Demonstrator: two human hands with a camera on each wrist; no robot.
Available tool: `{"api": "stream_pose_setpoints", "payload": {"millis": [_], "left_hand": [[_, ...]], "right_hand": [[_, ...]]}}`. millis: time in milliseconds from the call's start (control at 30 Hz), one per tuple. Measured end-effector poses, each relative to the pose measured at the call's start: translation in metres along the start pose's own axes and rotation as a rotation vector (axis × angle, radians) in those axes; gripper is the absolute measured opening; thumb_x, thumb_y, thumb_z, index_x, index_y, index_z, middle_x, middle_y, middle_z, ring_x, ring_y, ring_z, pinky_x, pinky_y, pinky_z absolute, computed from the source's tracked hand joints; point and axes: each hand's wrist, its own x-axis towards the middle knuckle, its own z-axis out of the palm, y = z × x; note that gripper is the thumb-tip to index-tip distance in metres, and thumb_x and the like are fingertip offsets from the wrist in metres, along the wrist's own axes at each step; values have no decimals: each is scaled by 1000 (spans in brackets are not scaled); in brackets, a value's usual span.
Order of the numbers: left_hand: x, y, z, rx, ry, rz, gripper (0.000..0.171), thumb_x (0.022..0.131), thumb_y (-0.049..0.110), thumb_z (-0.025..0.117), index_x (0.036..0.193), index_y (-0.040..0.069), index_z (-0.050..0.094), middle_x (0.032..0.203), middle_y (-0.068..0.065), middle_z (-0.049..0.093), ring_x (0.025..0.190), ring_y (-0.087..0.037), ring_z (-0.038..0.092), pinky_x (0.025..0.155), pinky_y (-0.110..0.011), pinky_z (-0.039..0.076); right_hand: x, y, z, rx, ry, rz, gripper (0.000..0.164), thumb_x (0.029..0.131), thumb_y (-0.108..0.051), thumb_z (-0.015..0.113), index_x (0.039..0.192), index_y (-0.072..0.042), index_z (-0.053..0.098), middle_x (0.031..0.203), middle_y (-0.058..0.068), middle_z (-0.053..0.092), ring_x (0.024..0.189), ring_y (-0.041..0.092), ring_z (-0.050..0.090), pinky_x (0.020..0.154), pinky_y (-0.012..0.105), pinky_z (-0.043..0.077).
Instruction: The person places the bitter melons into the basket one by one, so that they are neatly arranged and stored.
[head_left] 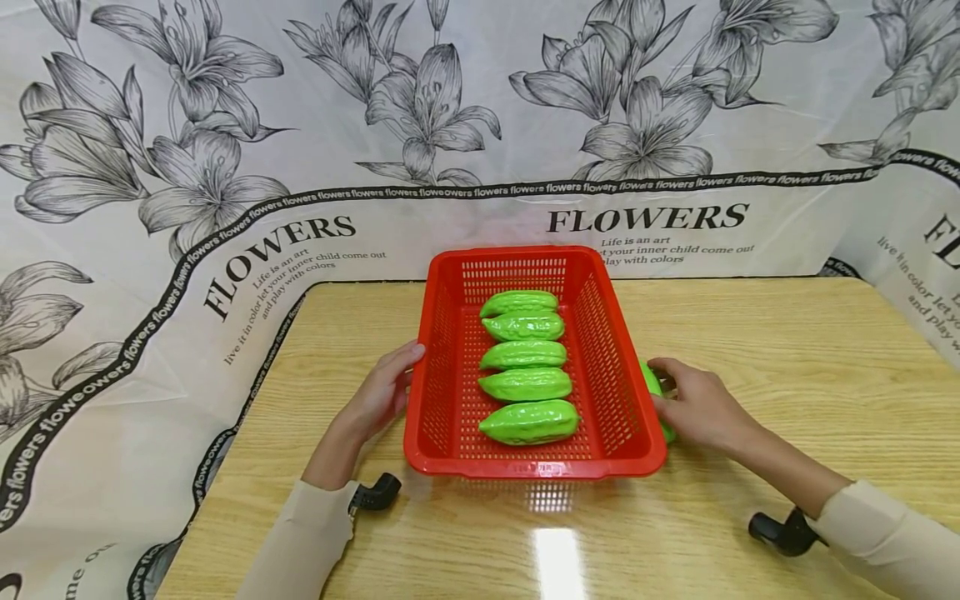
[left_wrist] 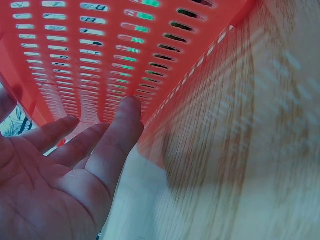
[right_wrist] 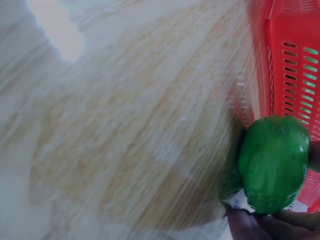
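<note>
A red plastic basket (head_left: 534, 468) with slotted walls stands on the table. Several glossy green bitter gourds (head_left: 528, 422) lie crosswise in a column on its floor. At the basket's left side is my left hand (head_left: 384, 387), thumb by the rim. Its fingers (left_wrist: 117, 135) extend fairly straight along the outside of the slotted wall, palm up. My right hand (head_left: 701, 408) grips another bitter gourd (right_wrist: 275, 165) just outside the right wall, thumb on one side and fingers on the other. In the head view the rim and hand hide much of that gourd.
The wood-grain table (head_left: 810, 367) extends on both sides of the basket. A white cloth (head_left: 480, 108) printed with flowers hangs behind and along the left. Black wrist mounts (head_left: 783, 533) stick out from both sleeves. Light glares off the table's front (head_left: 557, 558).
</note>
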Motion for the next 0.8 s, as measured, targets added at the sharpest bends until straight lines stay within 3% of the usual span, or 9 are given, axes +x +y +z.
{"api": "stream_pose_setpoints", "payload": {"millis": [167, 433, 800], "left_hand": [[-1, 0, 0, -2, -5, 0, 51, 111, 31, 37, 147, -5, 41, 128, -27, 52, 103, -21, 68, 82, -37, 62], [-1, -1, -2, 2, -21, 8, 53, 110, 32, 38, 147, -5, 40, 130, -29, 51, 103, -23, 68, 82, -38, 62], [-1, -1, -2, 3, -17, 5, 52, 110, 31, 37, 147, -6, 40, 129, -29, 51, 102, -21, 68, 81, -37, 62]], "right_hand": [[-1, -1, 1, 16, 9, -2, 56, 98, -23, 64, 139, 12, 49, 122, 28, 64, 106, 38, 65, 88, 54, 55], [-1, -2, -7, 22, 28, 13, 57, 95, -17, 65, 140, 13, 48, 120, 27, 65, 104, 37, 65, 75, 36, 56], [3, -4, -37, 29, 129, 46, 64, 98, -32, 65, 145, 6, 44, 129, 30, 58, 114, 46, 59, 65, 28, 55]]}}
